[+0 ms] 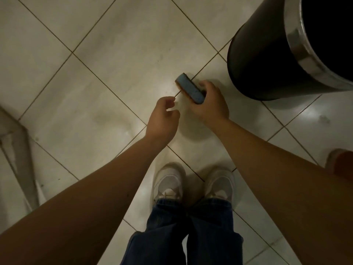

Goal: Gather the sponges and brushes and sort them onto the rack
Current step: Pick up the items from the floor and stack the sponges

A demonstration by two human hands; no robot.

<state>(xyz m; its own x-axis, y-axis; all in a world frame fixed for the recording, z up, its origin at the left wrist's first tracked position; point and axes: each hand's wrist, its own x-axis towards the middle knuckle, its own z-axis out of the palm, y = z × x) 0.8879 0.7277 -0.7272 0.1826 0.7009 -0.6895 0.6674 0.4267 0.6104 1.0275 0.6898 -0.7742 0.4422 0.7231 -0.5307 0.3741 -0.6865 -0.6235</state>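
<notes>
Gripping a blue rectangular sponge (190, 88), the right hand (209, 104) hovers over glossy tiles (107, 44).

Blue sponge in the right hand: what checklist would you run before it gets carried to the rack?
1. Right hand grips the blue sponge: ok.
2. Left hand free for another item: ok, loosely curled and holding nothing.
3. Sponge lifted off the tiled floor: cannot tell.
4. Sponge apart from the black bin: ok.
5. Rack in sight for the drop-off: not ok, it is not in view.
</notes>
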